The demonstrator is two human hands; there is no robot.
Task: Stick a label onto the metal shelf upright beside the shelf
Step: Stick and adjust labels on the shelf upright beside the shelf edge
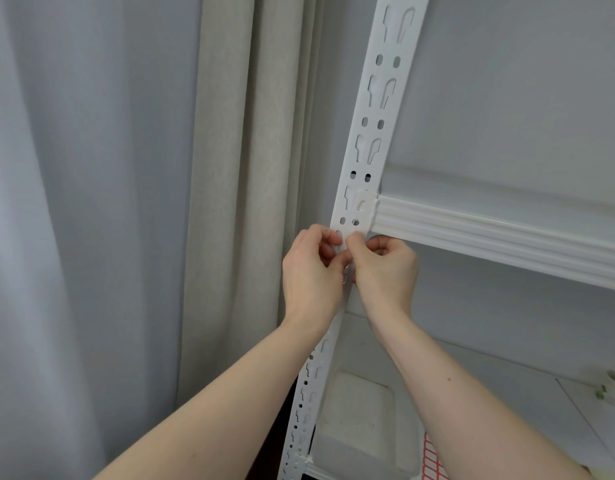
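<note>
White slotted upright [365, 140] stands between beige curtain [243, 168] and wall [507, 81].

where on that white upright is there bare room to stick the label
Most of the upright is punched with slots and holes; little plain metal shows between them. Just below the shelf beam it is crowded: the left hand and right hand pinch a small clear piece against it. Free passage lies left, toward the curtain.
</note>
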